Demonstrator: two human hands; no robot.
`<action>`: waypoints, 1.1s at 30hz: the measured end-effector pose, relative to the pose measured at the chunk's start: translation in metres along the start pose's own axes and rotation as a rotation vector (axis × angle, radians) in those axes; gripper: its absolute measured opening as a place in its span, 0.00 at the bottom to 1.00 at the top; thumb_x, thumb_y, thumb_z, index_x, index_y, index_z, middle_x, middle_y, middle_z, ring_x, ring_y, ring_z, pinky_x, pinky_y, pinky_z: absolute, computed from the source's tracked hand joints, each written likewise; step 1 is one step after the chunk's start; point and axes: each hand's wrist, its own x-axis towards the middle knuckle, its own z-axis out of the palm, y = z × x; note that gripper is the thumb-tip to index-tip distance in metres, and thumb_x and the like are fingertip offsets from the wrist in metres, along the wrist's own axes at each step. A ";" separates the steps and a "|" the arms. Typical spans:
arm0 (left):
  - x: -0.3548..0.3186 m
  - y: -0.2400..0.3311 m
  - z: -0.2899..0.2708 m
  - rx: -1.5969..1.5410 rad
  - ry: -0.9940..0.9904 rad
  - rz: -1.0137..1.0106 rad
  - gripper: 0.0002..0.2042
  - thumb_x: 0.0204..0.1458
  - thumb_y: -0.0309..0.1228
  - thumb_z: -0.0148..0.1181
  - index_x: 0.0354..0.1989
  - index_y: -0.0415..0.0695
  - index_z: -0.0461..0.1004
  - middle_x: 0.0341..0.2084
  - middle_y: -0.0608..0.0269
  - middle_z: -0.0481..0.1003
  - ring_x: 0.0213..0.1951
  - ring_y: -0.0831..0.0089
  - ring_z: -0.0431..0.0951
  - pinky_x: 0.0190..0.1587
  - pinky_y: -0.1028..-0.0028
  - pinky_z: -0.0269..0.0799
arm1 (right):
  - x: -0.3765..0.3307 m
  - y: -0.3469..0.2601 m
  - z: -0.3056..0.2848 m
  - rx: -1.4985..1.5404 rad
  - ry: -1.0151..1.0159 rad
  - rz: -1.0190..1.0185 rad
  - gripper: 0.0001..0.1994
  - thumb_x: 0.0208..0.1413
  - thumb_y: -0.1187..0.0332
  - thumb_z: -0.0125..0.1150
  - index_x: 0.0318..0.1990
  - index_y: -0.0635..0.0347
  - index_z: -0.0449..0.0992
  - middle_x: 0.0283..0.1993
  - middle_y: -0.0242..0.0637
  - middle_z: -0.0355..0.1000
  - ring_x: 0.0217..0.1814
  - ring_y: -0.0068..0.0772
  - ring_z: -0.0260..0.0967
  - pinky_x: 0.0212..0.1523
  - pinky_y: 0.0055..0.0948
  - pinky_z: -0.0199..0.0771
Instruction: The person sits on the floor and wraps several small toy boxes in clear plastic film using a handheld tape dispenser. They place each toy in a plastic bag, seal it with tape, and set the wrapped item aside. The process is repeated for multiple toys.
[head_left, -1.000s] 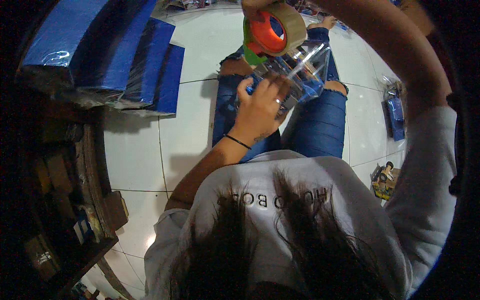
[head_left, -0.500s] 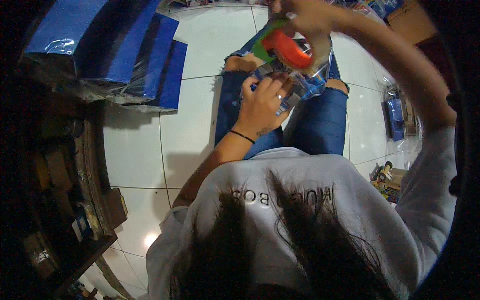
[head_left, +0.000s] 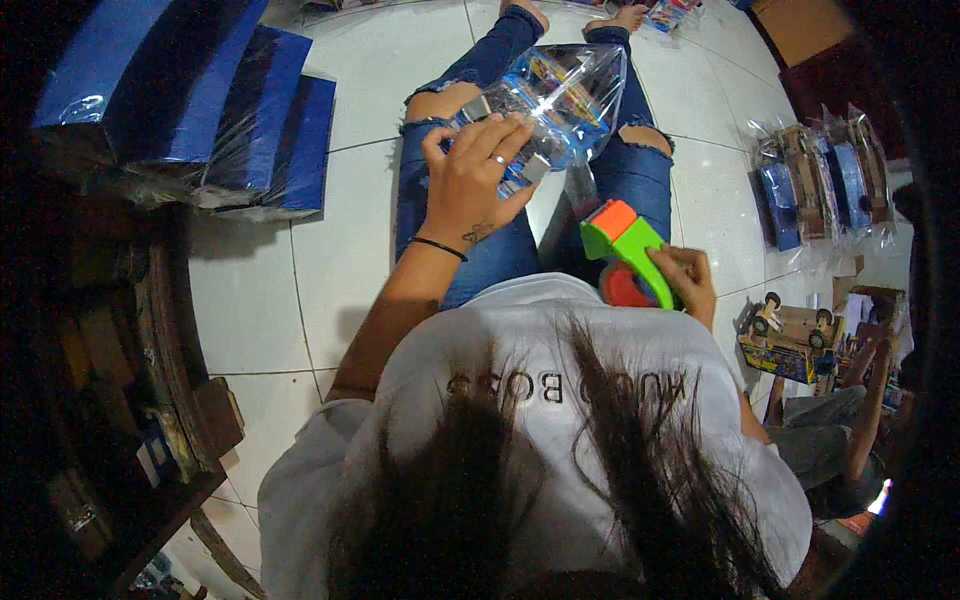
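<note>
Resting on a clear plastic-wrapped package (head_left: 572,103), left grip (head_left: 477,160) lay loosely spread, right grip (head_left: 688,285) clasped a green-and-orange tape dispenser (head_left: 632,243).

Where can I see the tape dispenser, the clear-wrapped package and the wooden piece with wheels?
Tape dispenser (head_left: 637,248): head view, on its green body.
Clear-wrapped package (head_left: 562,102): head view, on the wrap near its middle.
Wooden piece with wheels (head_left: 792,324): head view, on the wood between two wheels.

Blue boxes (head_left: 228,110) (partly plastic-wrapped) sit left, a wheeled wooden toy (head_left: 795,324) right.
</note>
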 end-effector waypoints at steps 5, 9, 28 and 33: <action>0.001 -0.001 -0.009 0.023 -0.070 -0.004 0.34 0.35 0.46 0.71 0.57 0.57 0.71 0.52 0.70 0.72 0.54 0.71 0.70 0.59 0.58 0.47 | 0.024 0.003 0.033 -0.147 -0.117 -0.257 0.30 0.37 0.70 0.65 0.55 0.57 0.71 0.49 0.48 0.65 0.51 0.53 0.68 0.51 0.42 0.71; 0.008 -0.003 -0.022 0.054 -0.125 0.003 0.33 0.34 0.48 0.71 0.54 0.56 0.72 0.51 0.69 0.73 0.54 0.71 0.70 0.64 0.51 0.37 | 0.049 0.001 0.055 -0.256 -0.371 -0.141 0.21 0.42 0.65 0.62 0.48 0.55 0.77 0.47 0.49 0.67 0.44 0.54 0.71 0.47 0.43 0.73; -0.018 0.024 -0.004 0.398 -0.639 0.697 0.23 0.58 0.34 0.39 0.62 0.39 0.62 0.65 0.45 0.56 0.69 0.55 0.50 0.70 0.55 0.35 | 0.008 0.344 0.061 0.163 0.788 0.667 0.35 0.49 0.65 0.63 0.64 0.66 0.58 0.65 0.55 0.54 0.61 0.45 0.61 0.59 0.37 0.64; -0.004 0.004 -0.004 -0.040 -0.021 -0.378 0.56 0.29 0.43 0.77 0.68 0.46 0.46 0.65 0.39 0.45 0.66 0.47 0.50 0.67 0.48 0.41 | 0.142 0.257 0.029 -0.124 0.560 -0.031 0.54 0.37 0.55 0.75 0.67 0.71 0.47 0.71 0.57 0.46 0.73 0.52 0.42 0.71 0.42 0.42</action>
